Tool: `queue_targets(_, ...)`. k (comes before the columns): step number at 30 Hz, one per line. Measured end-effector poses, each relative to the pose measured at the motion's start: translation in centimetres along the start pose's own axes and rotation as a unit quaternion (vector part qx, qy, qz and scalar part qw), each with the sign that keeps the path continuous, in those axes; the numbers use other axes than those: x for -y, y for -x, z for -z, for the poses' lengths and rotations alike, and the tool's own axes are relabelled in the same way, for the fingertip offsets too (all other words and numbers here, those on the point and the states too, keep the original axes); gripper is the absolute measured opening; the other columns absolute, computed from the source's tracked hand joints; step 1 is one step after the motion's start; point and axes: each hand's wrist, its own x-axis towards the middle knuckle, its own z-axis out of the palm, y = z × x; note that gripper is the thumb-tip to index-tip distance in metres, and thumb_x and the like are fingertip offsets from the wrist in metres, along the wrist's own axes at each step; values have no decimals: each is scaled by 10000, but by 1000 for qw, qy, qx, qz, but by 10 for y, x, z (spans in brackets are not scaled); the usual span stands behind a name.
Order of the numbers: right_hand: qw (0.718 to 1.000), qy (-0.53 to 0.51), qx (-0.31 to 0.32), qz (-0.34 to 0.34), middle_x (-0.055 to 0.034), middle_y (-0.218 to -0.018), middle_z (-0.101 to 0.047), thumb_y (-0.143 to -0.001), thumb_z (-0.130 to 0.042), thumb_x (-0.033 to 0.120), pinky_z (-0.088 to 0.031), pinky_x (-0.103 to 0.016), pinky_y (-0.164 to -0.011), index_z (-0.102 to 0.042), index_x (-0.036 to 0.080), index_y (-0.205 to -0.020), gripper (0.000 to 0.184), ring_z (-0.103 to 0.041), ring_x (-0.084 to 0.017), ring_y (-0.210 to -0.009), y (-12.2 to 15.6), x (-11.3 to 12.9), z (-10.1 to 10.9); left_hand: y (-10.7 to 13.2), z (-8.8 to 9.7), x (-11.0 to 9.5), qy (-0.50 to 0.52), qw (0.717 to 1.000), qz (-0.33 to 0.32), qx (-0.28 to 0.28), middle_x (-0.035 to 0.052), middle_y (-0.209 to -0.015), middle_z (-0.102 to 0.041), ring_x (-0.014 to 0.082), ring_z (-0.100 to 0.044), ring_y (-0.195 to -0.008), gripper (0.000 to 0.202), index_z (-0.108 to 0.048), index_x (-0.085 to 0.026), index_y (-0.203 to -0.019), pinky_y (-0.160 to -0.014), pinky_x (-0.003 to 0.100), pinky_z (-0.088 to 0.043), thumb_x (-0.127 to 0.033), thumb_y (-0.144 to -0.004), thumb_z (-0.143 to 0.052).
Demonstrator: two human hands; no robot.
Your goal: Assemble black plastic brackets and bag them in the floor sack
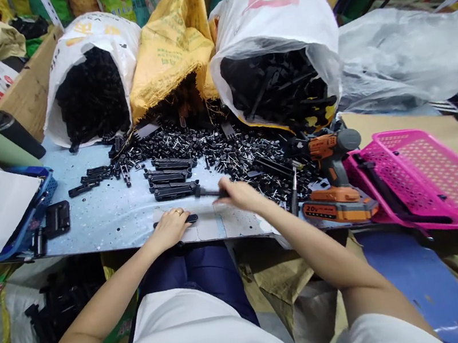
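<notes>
My left hand [172, 227] is pressed over a slim black plastic part [192, 218] near the table's front edge, and one end sticks out past the fingers. Gripped in my right hand [239, 195] is what looks like a small hammer [210, 192]. Its dark head points left, just above the part under my left hand. Right behind it lie several black assembled parts [175, 190], stacked in short rows. A heap of small black pieces and metal pins [190, 143] spreads across the table behind them.
Sacks of black parts, one white [98, 35], one yellow [174, 47] and another white [274, 19], line the back. An orange cordless drill [334, 178] and a pink basket [442, 172] stand at right. A blue basket [47, 191] sits at left.
</notes>
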Motion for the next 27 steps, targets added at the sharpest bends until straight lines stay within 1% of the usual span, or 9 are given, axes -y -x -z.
queue_targets(2,991,32,70,108,-54,-801,-614,-873,-481,525,-364,-256,-602,-472,190,-978,350,-564,-177,-679,29,23,-19,-5,-2,-2,25,1000,-9,9,100,-1084,-567,234,-496,-1037,306,-501,-155,-1178,-897,369,-378,-267,-917,-389)
queue_targets(4,980,69,81,166,-72,-877,-612,-909,-400,533,-363,-253,-639,-492,187,-962,362,-585,-181,-763,47,36,-37,-9,-1,-4,33,999,-7,18,97,-1119,-557,235,-482,-1069,346,-455,-156,-1236,-930,381,-358,-244,-914,-362)
queue_targets(5,978,87,78,175,-75,-900,-608,-922,-370,526,-358,-250,-645,-503,184,-956,368,-587,-178,-785,52,39,-44,-11,0,-6,34,999,-5,23,95,-1129,-552,235,-480,-1076,359,-442,-163,-1250,-936,386,-353,-260,-917,-353)
queue_targets(8,980,131,54,143,-68,-885,-601,-940,-328,509,-325,-248,-608,-529,177,-946,388,-585,-168,-768,56,40,-58,-13,5,-10,29,999,-4,36,92,-1106,-552,251,-499,-1043,425,-481,-191,-1190,-904,396,-366,-482,-892,-393)
queue_targets(11,979,156,2,129,-65,-865,-596,-942,-328,506,-298,-257,-595,-543,174,-953,396,-575,-171,-774,56,37,-63,-12,6,-12,23,999,-17,29,94,-1050,-568,275,-519,-996,637,-504,-187,-1114,-856,396,-385,-688,-721,-530)
queue_targets(14,975,166,-38,142,-64,-849,-593,-943,-346,493,-278,-263,-592,-556,177,-939,379,-562,-166,-767,59,39,-61,-9,3,-12,34,999,-24,7,89,-1040,-576,271,-534,-981,723,-475,-189,-1140,-841,379,-395,-700,-646,-604)
queue_targets(19,975,156,-40,153,-47,-804,-598,-937,-368,498,-248,-266,-562,-564,178,-888,379,-546,-145,-710,63,42,-53,-9,2,-10,37,999,-20,-1,89,-1058,-573,278,-550,-976,792,-467,-201,-1158,-841,380,-409,-737,-593,-613)
queue_targets(24,972,165,-51,159,-45,-792,-601,-935,-389,479,-246,-272,-573,-570,176,-885,357,-529,-144,-702,67,46,-51,-6,0,-9,51,998,-43,-13,86,-1007,-592,263,-575,-927,699,-479,-187,-1113,-776,359,-450,-689,-644,-610)
queue_targets(27,964,187,-91,169,-53,-786,-599,-953,-361,436,-248,-288,-594,-578,170,-893,348,-519,-154,-715,69,51,-50,-2,-4,-8,61,996,-48,-51,94,-1000,-597,256,-584,-924,618,-474,-170,-1106,-783,358,-462,-607,-692,-618)
